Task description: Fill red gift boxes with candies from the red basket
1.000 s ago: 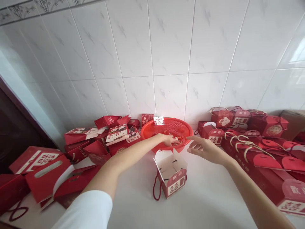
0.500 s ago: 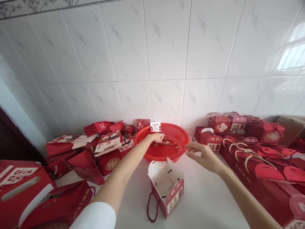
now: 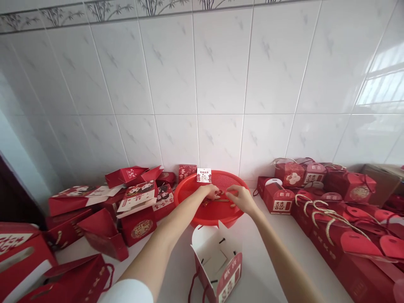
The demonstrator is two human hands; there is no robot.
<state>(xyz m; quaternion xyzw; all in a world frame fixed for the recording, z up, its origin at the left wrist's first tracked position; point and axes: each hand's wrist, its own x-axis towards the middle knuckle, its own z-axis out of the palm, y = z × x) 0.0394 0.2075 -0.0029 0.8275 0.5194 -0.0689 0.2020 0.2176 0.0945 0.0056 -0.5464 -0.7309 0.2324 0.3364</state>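
Observation:
A red plastic basket with perforated sides stands in front of the wall, with a few small red-wrapped pieces at its bottom. My left hand reaches into it with fingers closed at those pieces; what they hold is too small to name. Over the basket's right side, my right hand has its fingers bent and slightly apart, close to the left fingertips. Nearer to me sits a red gift box with its top flaps up, white inside, and a dark red cord hanging at its left.
Several red boxes, some tipped over, crowd the left, including a box with a gold emblem. On the right stand rows of handled gift boxes with rope cords. A white card leans at the basket's back rim.
My right hand has moved left from the basket's right rim to over its inside, beside my left hand. The view has tilted up slightly.

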